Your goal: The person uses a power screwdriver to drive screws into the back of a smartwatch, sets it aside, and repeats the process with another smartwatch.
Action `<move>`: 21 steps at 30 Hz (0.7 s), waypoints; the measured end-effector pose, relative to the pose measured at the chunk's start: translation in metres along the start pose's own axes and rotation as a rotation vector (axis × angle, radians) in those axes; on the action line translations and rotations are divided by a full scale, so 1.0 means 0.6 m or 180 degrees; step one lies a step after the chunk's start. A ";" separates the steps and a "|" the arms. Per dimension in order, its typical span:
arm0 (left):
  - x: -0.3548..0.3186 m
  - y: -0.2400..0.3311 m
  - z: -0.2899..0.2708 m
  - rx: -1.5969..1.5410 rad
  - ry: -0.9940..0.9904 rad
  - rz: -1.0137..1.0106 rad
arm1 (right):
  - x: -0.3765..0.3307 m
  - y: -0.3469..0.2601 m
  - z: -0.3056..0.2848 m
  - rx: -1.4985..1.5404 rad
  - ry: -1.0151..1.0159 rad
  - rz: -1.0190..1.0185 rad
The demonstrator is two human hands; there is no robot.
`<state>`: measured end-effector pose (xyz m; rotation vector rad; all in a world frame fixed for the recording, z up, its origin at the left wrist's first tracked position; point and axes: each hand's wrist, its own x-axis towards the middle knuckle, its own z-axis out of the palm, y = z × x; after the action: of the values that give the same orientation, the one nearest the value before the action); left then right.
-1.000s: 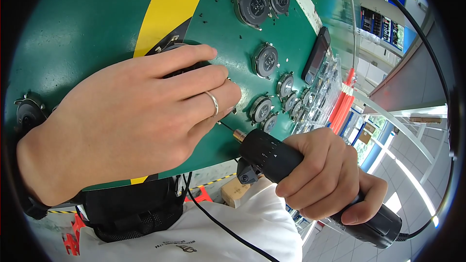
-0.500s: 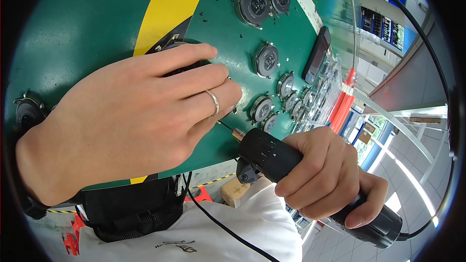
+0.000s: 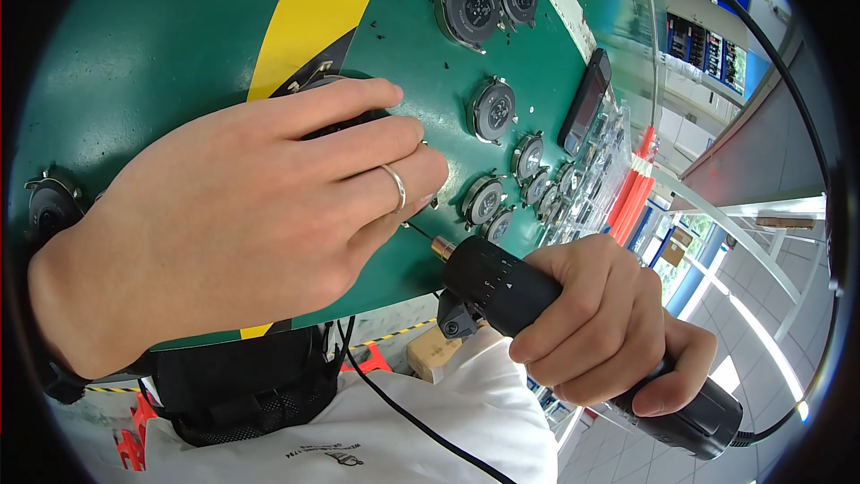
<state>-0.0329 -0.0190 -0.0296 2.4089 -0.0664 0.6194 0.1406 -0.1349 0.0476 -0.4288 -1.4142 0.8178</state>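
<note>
My left hand [image 3: 228,206], with a ring on one finger, is curled over a dark round watch case [image 3: 344,125] on the green work surface [image 3: 170,54]. Most of that case and my thumb are hidden beneath the hand; a metal lug shows past the index finger. In my right hand [image 3: 600,327] is a black corded electric screwdriver [image 3: 502,282], fingers wrapped round its body. Its thin bit points up-left, and the tip reaches the edge of my left hand's fingers. Whether it touches a screw cannot be seen.
Several watch cases [image 3: 493,110] lie face down to the right, with two larger ones [image 3: 468,9] farther back. Tiny black screws [image 3: 376,25] are scattered near yellow-black tape [image 3: 305,18]. A dark phone-like device [image 3: 585,99] lies beside clear plastic trays [image 3: 591,170]. Another watch case [image 3: 54,208] sits far left.
Both hands and the screwdriver hold almost the same place, with only a very slight shift. The screwdriver's front collar has turned a little.
</note>
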 end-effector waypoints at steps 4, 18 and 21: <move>-0.007 -0.007 0.003 -0.0031 -0.0017 -0.0043 | -0.007 0.007 0.006 -0.0061 0.0069 -0.0049; 0.066 0.002 -0.072 0.0330 -0.0624 0.0536 | 0.048 -0.055 -0.069 0.0336 0.0254 -0.0142; 0.083 0.006 -0.075 0.0460 -0.0686 0.0583 | 0.049 -0.071 -0.086 0.0344 0.0295 -0.0343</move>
<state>-0.0078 0.0104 0.0254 2.6222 -0.3473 0.4559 0.1998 -0.1318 0.0903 -0.3011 -1.2895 0.7732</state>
